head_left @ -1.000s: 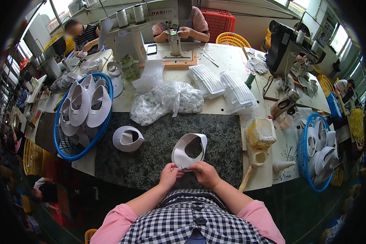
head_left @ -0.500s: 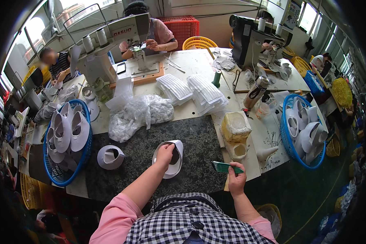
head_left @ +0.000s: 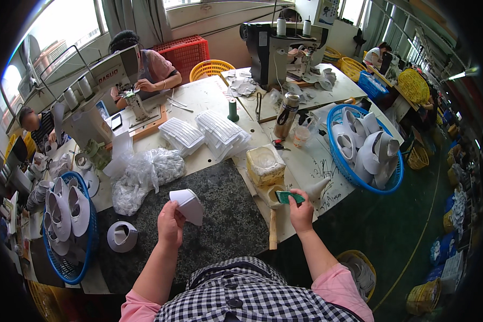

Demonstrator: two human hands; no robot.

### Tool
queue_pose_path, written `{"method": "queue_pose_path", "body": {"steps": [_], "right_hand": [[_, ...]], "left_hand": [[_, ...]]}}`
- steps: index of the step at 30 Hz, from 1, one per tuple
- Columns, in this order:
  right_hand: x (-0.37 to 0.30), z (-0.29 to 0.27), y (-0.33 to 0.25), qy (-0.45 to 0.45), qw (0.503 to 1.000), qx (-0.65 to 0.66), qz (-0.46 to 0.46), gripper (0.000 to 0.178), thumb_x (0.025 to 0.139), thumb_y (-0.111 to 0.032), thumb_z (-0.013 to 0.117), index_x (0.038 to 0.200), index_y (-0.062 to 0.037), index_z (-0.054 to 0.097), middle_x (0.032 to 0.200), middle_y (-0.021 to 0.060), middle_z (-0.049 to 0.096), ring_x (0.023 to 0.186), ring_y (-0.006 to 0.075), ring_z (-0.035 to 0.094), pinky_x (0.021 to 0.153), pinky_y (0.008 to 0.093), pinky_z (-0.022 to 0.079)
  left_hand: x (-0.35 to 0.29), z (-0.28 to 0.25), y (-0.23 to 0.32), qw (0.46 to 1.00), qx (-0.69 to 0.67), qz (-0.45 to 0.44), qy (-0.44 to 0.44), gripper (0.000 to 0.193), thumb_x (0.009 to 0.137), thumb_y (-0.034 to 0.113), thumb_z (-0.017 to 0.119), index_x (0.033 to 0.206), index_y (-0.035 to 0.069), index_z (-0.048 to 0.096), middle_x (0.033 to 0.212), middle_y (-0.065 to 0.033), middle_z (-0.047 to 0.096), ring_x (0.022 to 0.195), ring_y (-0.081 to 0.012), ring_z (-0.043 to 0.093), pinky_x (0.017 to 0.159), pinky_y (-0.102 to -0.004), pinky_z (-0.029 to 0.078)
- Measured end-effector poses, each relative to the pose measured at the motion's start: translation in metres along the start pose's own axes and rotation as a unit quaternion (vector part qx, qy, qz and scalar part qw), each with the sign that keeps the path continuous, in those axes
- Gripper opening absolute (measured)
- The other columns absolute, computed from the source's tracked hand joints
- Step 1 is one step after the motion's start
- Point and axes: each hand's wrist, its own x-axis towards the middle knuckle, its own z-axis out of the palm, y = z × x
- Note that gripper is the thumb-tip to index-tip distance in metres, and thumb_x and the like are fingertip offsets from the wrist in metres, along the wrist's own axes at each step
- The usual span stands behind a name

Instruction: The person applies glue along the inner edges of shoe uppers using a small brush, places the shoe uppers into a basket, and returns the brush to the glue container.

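Observation:
My left hand [head_left: 170, 225] is closed on a white shoe upper [head_left: 188, 205], raised above a dark speckled slab [head_left: 220, 185]. My right hand [head_left: 302, 213] grips a green brush [head_left: 290, 198] whose front end is close to a small crusted cup [head_left: 273, 197]; whether they touch I cannot tell. Behind that cup stands a yellowish, residue-coated block-shaped container [head_left: 265, 166]. A wooden handle [head_left: 273, 231] lies at the table edge below the cup. Another white shoe upper [head_left: 122, 236] sits on the slab, left of my left hand.
Blue baskets of white uppers stand left [head_left: 93, 236] and right [head_left: 394, 180]. A clear plastic bag [head_left: 145, 177], stacked white pieces [head_left: 220, 134], a steel flask [head_left: 286, 115] and a white cone [head_left: 317, 188] occupy the table. Across it, a person works at a sewing machine [head_left: 134, 104].
My left hand has lifted the white upper off the slab and tilted it. My right hand has brought the green brush to the small cup. The view has swung to the right.

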Motion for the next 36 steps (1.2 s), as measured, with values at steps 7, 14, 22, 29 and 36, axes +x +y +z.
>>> {"method": "queue_pose_path", "body": {"steps": [7, 14, 22, 29, 36], "right_hand": [[0.022, 0.019, 0.005, -0.018, 0.999, -0.017, 0.042, 0.022, 0.087, -0.008, 0.060, 0.109, -0.0062, 0.059, 0.092, 0.0174, 0.067, 0.085, 0.0343, 0.065, 0.078, 0.0404, 0.050], [0.007, 0.000, 0.025, -0.060, 0.951, 0.196, 0.231, 0.021, 0.089, -0.004, 0.058, 0.107, -0.0049, 0.050, 0.093, 0.0085, 0.058, 0.074, 0.0196, 0.064, 0.065, 0.0318, 0.057], [-0.017, 0.082, -0.087, -0.305, 0.835, 0.383, 0.250, 0.020, 0.092, -0.007, 0.060, 0.110, -0.0074, 0.051, 0.095, 0.0049, 0.058, 0.079, 0.0137, 0.064, 0.065, 0.0308, 0.060], [-0.027, 0.118, -0.088, -0.318, 0.908, 0.263, 0.067, 0.013, 0.094, -0.004, 0.059, 0.105, -0.0055, 0.055, 0.090, 0.0016, 0.061, 0.080, 0.0090, 0.061, 0.066, 0.0255, 0.055], [-0.038, 0.055, -0.115, -0.372, 0.881, 0.209, -0.204, 0.025, 0.082, 0.004, 0.065, 0.104, -0.0064, 0.060, 0.092, 0.0116, 0.068, 0.083, 0.0258, 0.068, 0.072, 0.0321, 0.054]], "left_hand": [[-0.038, -0.026, -0.039, 0.996, 0.011, -0.090, -0.023, 0.035, 0.090, 0.008, 0.053, 0.125, 0.000, 0.054, 0.112, -0.0063, 0.063, 0.102, -0.0170, 0.061, 0.094, -0.0320, 0.047], [-0.060, -0.023, -0.062, 0.989, 0.046, -0.125, -0.069, 0.046, 0.088, 0.000, 0.054, 0.134, 0.000, 0.048, 0.121, -0.0074, 0.060, 0.111, -0.0163, 0.057, 0.100, -0.0314, 0.043], [-0.067, -0.014, -0.058, 0.983, 0.054, -0.167, -0.051, 0.049, 0.090, 0.006, 0.052, 0.139, 0.005, 0.046, 0.115, -0.0032, 0.061, 0.104, -0.0121, 0.057, 0.092, -0.0264, 0.044], [-0.075, -0.012, -0.048, 0.979, 0.011, -0.192, -0.060, 0.054, 0.092, 0.004, 0.044, 0.146, 0.007, 0.037, 0.129, -0.0049, 0.055, 0.112, -0.0128, 0.055, 0.096, -0.0286, 0.044], [-0.075, -0.015, -0.043, 0.982, -0.022, -0.166, -0.090, 0.054, 0.095, 0.005, 0.040, 0.148, 0.006, 0.033, 0.136, -0.0079, 0.051, 0.122, -0.0173, 0.051, 0.103, -0.0344, 0.041]]}}
